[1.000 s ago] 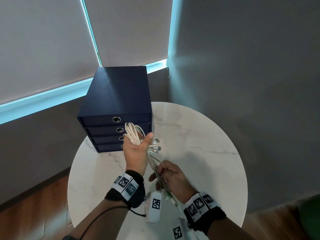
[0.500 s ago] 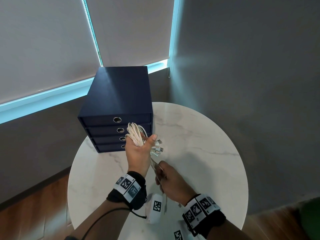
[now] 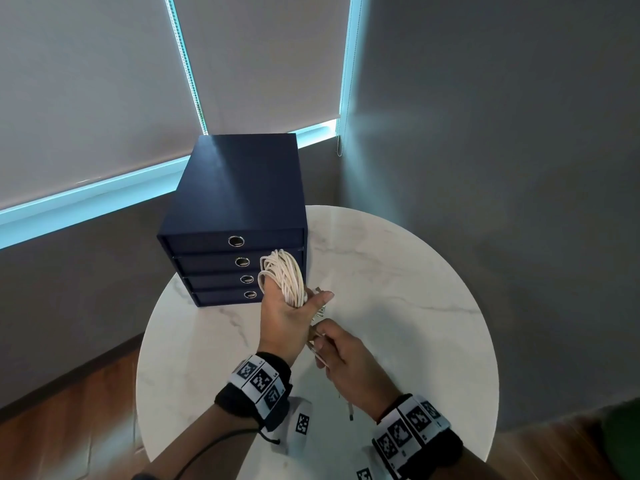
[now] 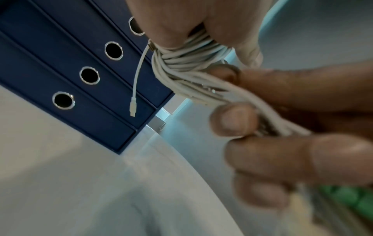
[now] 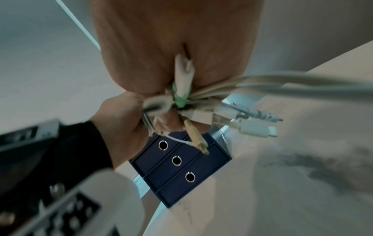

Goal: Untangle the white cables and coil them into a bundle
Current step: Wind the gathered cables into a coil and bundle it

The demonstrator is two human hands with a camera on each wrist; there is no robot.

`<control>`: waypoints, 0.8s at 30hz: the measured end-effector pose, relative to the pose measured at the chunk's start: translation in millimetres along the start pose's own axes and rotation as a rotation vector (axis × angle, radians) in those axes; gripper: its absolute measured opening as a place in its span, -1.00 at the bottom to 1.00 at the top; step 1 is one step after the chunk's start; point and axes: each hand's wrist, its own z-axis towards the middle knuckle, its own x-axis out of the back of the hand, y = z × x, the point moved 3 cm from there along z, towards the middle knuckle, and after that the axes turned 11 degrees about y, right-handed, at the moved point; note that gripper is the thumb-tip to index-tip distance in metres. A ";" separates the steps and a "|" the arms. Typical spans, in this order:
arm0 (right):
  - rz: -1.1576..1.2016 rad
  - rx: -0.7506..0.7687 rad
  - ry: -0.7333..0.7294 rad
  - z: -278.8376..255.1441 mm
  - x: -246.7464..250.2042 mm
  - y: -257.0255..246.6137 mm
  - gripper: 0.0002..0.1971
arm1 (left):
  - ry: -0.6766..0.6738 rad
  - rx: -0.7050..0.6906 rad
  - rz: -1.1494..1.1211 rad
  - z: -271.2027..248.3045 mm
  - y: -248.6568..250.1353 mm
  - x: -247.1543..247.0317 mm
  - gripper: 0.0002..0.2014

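**Coil in my left hand, loose ends in my right**

Furthest left on the bench (image 3: 398, 271) stands the dark blue drawer box (image 3: 235, 209), four drawers stacked, each with a round metal-ringed pull hole. It sits at the back left of the round marble top, close to the window blinds (image 3: 86, 98).

Just in front of the box, lifted clear of the bench, my left hand (image 3: 287, 317) holds the white cables (image 3: 284, 275). The loops stand up out of my fist as a tight coil, and my fingers (image 4: 238, 28) and thumb are curled round the bunched strands. In the left wrist view one thin end with a small plug (image 4: 132, 108) hangs free below the coil, in front of the drawers.

Just to the right and a little lower, my right hand (image 3: 349, 362) is touching the heel of the left. Its fingers (image 4: 234, 119) are closed on the strands that trail out of the coil. The right wrist view shows several plug ends (image 5: 254, 127) sticking out past my grip, along with something green (image 5: 180, 99) among the strands that I cannot make out.
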 end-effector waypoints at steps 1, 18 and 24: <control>-0.003 -0.021 -0.002 1.3 2.8 0.6 -0.81 | -0.017 -0.006 0.029 0.8 -1.8 1.2 -0.47; 0.198 -0.232 -0.097 25.6 35.1 -14.4 -0.89 | -0.594 -0.304 0.484 -9.2 -5.4 9.2 0.10; 0.223 -0.260 -0.152 25.6 36.2 -22.0 -0.77 | -0.548 -0.655 0.633 -11.2 -14.1 8.2 -0.19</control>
